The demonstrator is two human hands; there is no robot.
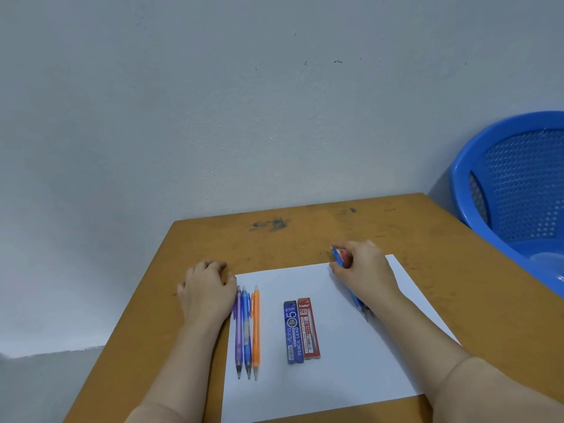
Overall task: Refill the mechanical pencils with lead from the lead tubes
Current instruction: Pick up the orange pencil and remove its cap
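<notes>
Blue basket (515, 190) beside table (305, 236) — right hand (363, 270) grips pencils (338, 256).

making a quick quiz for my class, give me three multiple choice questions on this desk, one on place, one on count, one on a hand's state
1. Where do the lead tubes lie? A on the paper B on bare wood C under the paper
2. How many loose pencils lie beside the left hand? A two B three C five
3. The right hand is: A flat, empty B gripping other pencils C out of view
Key: 1A, both rest mid-sheet; 2B, purple, blue, orange; 3B, fingers curl round them.
</notes>
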